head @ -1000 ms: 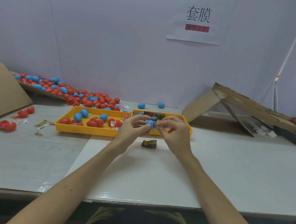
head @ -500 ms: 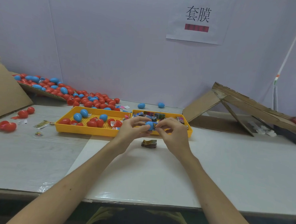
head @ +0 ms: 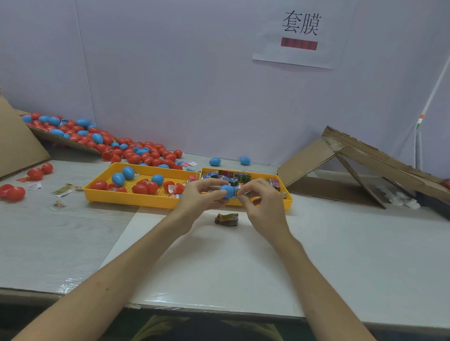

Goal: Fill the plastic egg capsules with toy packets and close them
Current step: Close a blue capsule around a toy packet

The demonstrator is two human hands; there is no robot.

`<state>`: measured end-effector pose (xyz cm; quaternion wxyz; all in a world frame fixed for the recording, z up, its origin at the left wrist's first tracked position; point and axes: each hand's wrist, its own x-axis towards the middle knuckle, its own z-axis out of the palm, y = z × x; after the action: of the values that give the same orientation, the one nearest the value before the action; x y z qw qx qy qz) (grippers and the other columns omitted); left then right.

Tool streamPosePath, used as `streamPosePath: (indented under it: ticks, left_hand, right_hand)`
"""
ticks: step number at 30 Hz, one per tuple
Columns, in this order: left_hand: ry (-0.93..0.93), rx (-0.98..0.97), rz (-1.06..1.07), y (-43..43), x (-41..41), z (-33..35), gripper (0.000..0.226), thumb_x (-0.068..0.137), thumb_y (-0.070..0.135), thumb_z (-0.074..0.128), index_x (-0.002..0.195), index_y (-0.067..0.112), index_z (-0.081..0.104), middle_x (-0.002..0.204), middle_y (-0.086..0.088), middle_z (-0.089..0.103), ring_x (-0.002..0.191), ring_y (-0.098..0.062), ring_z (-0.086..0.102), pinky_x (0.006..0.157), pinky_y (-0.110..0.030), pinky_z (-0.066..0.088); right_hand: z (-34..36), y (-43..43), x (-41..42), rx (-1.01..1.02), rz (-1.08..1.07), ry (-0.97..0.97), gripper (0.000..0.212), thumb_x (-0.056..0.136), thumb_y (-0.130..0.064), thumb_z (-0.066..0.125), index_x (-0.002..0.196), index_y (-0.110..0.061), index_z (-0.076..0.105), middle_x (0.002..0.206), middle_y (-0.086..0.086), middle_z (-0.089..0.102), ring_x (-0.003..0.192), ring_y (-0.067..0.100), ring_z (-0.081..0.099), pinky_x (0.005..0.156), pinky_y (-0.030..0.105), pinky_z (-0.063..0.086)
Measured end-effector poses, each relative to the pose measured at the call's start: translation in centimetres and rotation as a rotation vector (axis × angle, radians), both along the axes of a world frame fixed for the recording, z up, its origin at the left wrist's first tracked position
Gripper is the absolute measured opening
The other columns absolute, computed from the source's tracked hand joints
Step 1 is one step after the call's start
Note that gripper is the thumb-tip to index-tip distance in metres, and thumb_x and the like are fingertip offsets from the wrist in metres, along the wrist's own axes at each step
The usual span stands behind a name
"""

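Note:
My left hand [head: 200, 196] grips a blue egg capsule [head: 227, 190] just above the front rim of the yellow tray. My right hand [head: 259, 202] pinches a small toy packet [head: 239, 193] at the capsule's right end, fingers curled. Whether the capsule is split or whole is hidden by my fingers. A brown and gold toy packet [head: 226, 219] lies on the table right below my hands. The left yellow tray [head: 96, 186] holds several blue and red capsules. The right yellow tray [head: 288, 198] holds several toy packets.
A big heap of red and blue capsules [head: 102, 141] spills from a cardboard sheet at the back left. Two blue eggs [head: 215, 161] lie behind the trays. Folded cardboard [head: 350, 165] stands at the right. Loose red capsules [head: 10, 192] and wrappers lie at the left.
My hands stayed in place over the tray rim. The right fingers have shifted slightly at the capsule's end; the packet below did not move.

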<state>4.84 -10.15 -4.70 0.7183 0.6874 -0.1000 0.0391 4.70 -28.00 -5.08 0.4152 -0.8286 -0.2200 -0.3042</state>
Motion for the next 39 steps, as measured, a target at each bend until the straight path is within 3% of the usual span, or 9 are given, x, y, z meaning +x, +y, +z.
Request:
streamPosePath:
  ticks: [9,19,24,39]
  left_hand:
    - [-0.014,0.066,0.026,0.01,-0.1,0.05,0.025,0.093,0.008,0.071,0.117,0.01,0.072,0.11,-0.014,0.069,0.093,-0.025,0.076,0.091,-0.038,0.061]
    - [-0.052,0.079,0.021,0.07,-0.07,0.0,0.019,0.089,0.011,0.076,0.107,0.018,0.074,0.102,-0.011,0.068,0.084,-0.02,0.076,0.075,-0.026,0.061]
    - [-0.06,0.084,0.025,0.0,-0.04,0.0,0.02,0.089,0.012,0.076,0.107,0.018,0.074,0.099,-0.008,0.069,0.084,-0.021,0.076,0.082,-0.033,0.063]
    - [-0.07,0.096,0.026,-0.08,0.3,-0.18,0.018,0.088,0.013,0.077,0.103,0.021,0.074,0.101,-0.009,0.068,0.082,-0.016,0.076,0.073,-0.024,0.061]
  right_hand:
    - [-0.05,0.03,0.08,0.021,0.023,0.005,0.011,0.087,-0.008,0.076,0.087,-0.018,0.071,0.092,-0.01,0.06,0.086,0.004,0.064,0.064,0.009,0.048]
    - [-0.06,0.08,-0.1,0.041,0.033,0.017,0.011,0.086,-0.008,0.077,0.087,-0.018,0.071,0.092,-0.008,0.064,0.079,0.008,0.068,0.062,0.01,0.047]
    - [0.0,0.1,-0.2,0.061,0.033,0.026,0.016,0.087,-0.008,0.077,0.086,-0.022,0.069,0.092,-0.007,0.066,0.079,0.007,0.068,0.063,0.01,0.048]
    - [-0.02,0.15,-0.17,0.065,0.043,0.057,0.018,0.088,-0.01,0.074,0.086,-0.026,0.067,0.087,-0.015,0.066,0.084,0.001,0.066,0.065,0.011,0.05]
